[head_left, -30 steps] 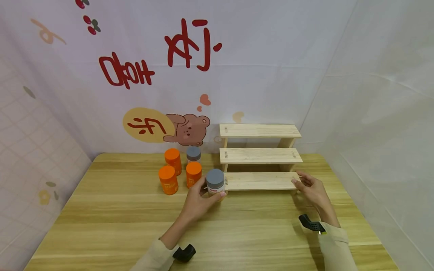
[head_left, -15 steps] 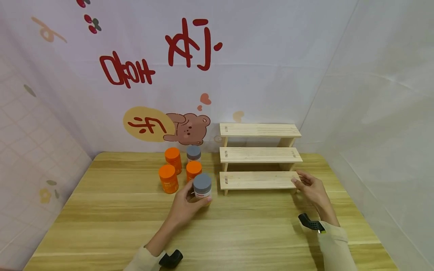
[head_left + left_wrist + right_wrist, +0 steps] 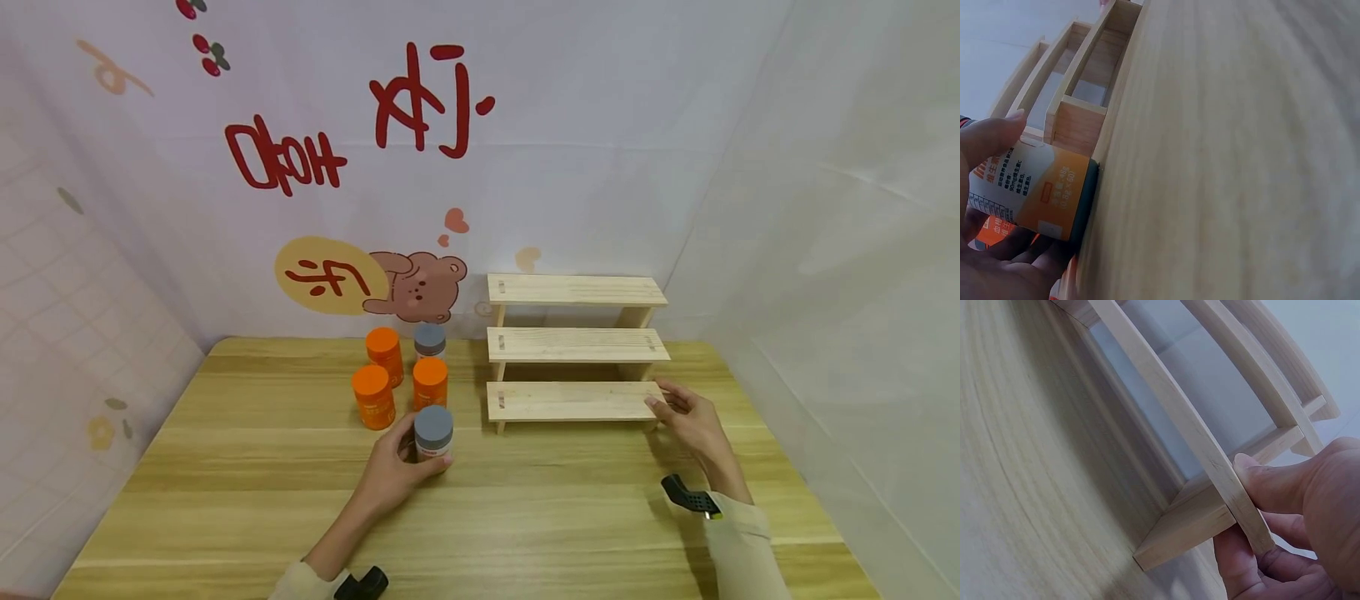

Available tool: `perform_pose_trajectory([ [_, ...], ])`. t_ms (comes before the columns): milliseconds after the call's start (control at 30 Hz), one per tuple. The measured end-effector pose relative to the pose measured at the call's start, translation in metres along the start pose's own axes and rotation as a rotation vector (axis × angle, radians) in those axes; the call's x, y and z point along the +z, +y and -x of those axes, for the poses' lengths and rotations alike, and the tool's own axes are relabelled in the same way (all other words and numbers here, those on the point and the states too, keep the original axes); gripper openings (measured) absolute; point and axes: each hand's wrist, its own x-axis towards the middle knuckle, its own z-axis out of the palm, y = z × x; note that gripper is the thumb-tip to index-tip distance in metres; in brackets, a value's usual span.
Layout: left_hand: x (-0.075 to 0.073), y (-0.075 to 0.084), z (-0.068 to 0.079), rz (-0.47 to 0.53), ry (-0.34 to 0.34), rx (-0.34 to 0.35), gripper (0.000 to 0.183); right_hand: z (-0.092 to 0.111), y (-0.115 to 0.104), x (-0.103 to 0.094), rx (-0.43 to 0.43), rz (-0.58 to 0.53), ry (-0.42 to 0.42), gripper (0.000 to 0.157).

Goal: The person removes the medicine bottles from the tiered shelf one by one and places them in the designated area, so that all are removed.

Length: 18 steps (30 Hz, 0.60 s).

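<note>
The left hand (image 3: 393,471) is wrapping thumb and fingers around the jar (image 3: 433,434), standing on the tabletop (image 3: 525,508). It is probably light, rigid and smooth; mid-body gripping suits. The right hand (image 3: 693,425) is pinching the rack (image 3: 573,401) end.

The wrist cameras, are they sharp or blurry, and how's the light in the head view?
Left wrist view: table smeared with blur, jar label fairly sharp. Right wrist view: wooden rack edge and thumb crisp, tabletop soft. Head view: even, soft light, faint shadows, wide-angle bending at the edges.
</note>
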Motion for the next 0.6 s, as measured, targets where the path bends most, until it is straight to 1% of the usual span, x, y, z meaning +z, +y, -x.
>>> perform_pose_trajectory([
  [167, -0.001, -0.002, 0.001, -0.021, -0.005, -0.008, 0.071, -0.003, 0.002, 0.001, -0.003, 0.014, -0.003, 0.078],
  [300, -0.001, 0.000, 0.000, -0.054, -0.004, -0.013, 0.073, -0.005, 0.002, 0.000, -0.022, 0.009, -0.008, 0.077],
  [367, -0.001, 0.002, -0.001, -0.048, -0.022, -0.017, 0.075, -0.004, 0.001, -0.001, -0.035, 0.018, -0.005, 0.076],
  [500, -0.008, 0.011, -0.001, -0.027, -0.065, -0.012, 0.080, -0.002, -0.004, -0.004, -0.087, 0.117, 0.025, 0.073],
  [600, -0.017, 0.022, 0.002, -0.044, -0.066, 0.030, 0.079, 0.000, -0.010, -0.006, -0.161, 0.207, 0.068, 0.068],
])
